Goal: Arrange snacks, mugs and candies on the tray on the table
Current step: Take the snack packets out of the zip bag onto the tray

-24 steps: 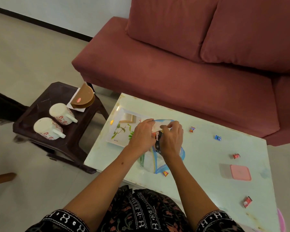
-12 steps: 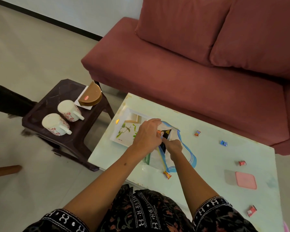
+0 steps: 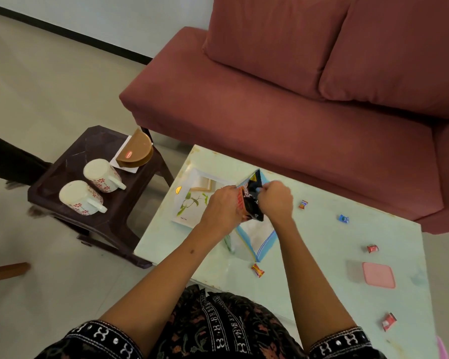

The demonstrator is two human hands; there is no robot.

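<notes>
Snack packet (image 3: pixel 250 203) between left hand (image 3: pixel 222 209), right hand (image 3: pixel 276 200), apparently pinched.

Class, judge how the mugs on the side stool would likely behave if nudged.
Both mugs lie on their sides, so they would probably roll, though the handles should check that. They look ceramic, likely heavy and breakable if they drop off the stool.

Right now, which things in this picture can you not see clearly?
- Snack packet, head view: print blurred, edges covered by left hand and right hand.
- Tray: near corner hidden by the left hand.
- Candies, e.g.: too small to read.
- Pink thing: cut off by the frame edge.
</notes>
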